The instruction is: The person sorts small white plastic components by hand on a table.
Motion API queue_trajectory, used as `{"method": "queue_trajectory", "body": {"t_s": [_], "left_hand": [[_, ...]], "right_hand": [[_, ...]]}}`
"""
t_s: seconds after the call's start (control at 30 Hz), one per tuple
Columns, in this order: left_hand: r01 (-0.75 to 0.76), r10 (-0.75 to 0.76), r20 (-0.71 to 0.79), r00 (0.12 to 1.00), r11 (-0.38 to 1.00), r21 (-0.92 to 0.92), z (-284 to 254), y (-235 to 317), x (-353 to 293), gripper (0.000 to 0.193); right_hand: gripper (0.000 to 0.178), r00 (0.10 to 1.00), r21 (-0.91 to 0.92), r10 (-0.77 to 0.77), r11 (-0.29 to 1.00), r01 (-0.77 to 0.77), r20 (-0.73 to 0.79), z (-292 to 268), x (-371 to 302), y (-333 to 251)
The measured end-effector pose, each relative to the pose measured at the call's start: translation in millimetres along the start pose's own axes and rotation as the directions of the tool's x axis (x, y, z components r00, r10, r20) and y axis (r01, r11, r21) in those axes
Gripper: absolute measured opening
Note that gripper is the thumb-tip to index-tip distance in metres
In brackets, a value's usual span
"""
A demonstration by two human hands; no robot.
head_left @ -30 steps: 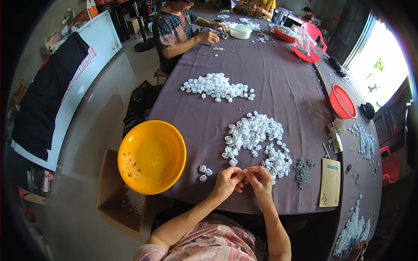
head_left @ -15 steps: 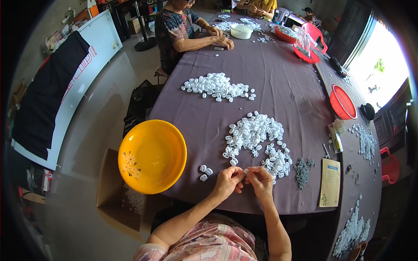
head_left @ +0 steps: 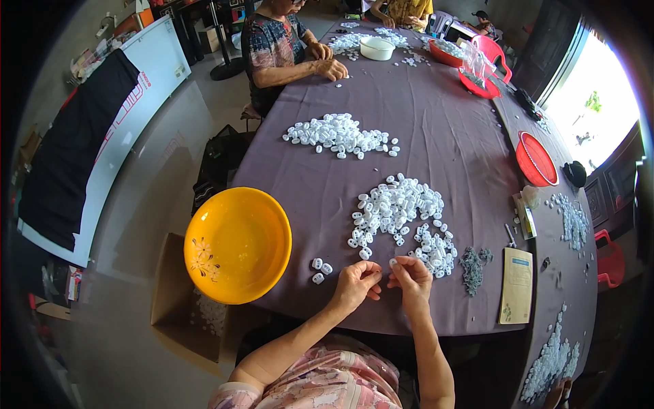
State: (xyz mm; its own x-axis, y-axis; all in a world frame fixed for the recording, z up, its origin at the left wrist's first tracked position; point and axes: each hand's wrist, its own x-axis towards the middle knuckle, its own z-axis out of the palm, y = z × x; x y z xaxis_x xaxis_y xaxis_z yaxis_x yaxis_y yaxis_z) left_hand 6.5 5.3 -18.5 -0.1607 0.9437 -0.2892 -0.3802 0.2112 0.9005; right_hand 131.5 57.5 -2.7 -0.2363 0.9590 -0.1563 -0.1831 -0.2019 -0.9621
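Currently pinching a small white plastic piece (head_left: pixel 393 262) with the right hand (head_left: pixel 413 278); curling the left hand (head_left: pixel 355 283) nearly closed just beside, cannot tell around what, if anything. Facing heaped white oval plastic pieces (head_left: pixel 395 202) just beyond both.

White oval pieces (head_left: pixel 398 203), heaped, 3 apart

Top (head_left: pixel 334 387): pink ground, patchy print in cream, rose and darker mauve; cloth loose, creased across the front. Left sleeve (head_left: pixel 234 397): short, same print, forearm (head_left: pixel 293 342) bare below it. Left hand (head_left: pixel 355 283) and right hand (head_left: pixel 412 281) ungloved; right forearm (head_left: pixel 432 361) bare likewise. Print motif indistinct.
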Motion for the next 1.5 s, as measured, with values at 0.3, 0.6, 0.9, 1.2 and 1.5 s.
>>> {"method": "queue_trajectory", "body": {"t_s": [0.3,0.6,0.9,1.2,1.5], "left_hand": [[0.026,-0.024,0.021,0.999,0.997,-0.068,-1,-1,0,0.014],[-0.014,0.014,0.025,1.0,0.999,-0.033,1,1,-2,0.015],[-0.032,0.03,-0.033,0.999,0.998,-0.051,2,-7,-1,0.013],[0.029,-0.039,-0.038,0.999,0.971,-0.237,-2,-4,-1,0.011],[0.022,-0.028,-0.022,0.999,0.973,-0.23,-2,-5,-1,0.012]], "right_hand": [[0.01,0.853,-0.78,-0.445,0.416,0.467,0.274,-5,-1,9],[0.006,0.981,-0.389,-0.078,0.91,0.142,0.176,-4,-9,9],[0.004,0.988,-0.447,-0.033,0.889,0.098,0.151,-1,-10,9],[0.013,0.897,-0.743,-0.38,0.528,0.412,0.227,-8,0,-5],[0.008,0.878,-0.801,-0.356,0.393,0.451,0.32,-3,-2,6]]}}
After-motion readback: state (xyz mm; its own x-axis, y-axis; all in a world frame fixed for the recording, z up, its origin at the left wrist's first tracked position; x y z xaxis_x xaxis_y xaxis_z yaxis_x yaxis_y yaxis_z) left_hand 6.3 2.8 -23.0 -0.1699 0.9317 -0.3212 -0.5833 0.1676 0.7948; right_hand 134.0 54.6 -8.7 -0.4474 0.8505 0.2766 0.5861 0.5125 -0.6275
